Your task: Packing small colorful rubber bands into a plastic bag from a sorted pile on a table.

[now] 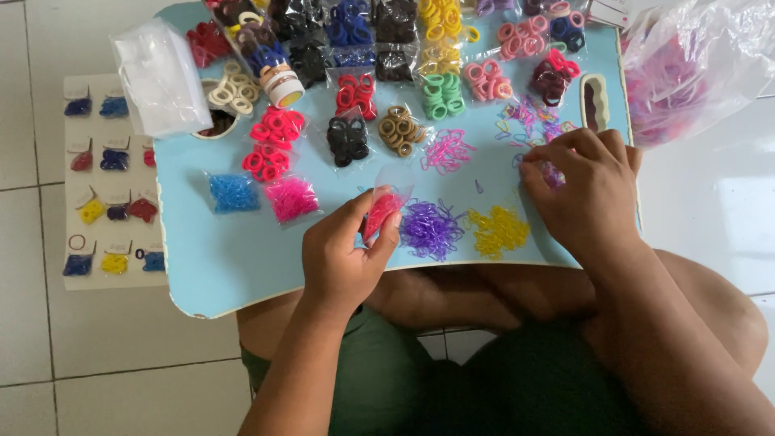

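My left hand [349, 250] holds a small clear bag of red elastic bands [382, 211] over the near part of a light blue tray table [218, 266]. My right hand [583, 187] rests fingers-down on a scatter of mixed pink and purple bands [534, 121] at the table's right side; what its fingertips pinch is hidden. Between the hands lie a loose purple band pile [429, 229] and a loose yellow band pile [497, 229]. A pink band pile [449, 151] lies further back.
Several bagged hair ties in many colours fill the table's far half, with blue [232, 192] and pink [291, 199] band bags nearer. A stack of clear bags [160, 77] sits at far left, a card sheet of samples [109, 182] on the floor, a large plastic bag [694, 69] at right.
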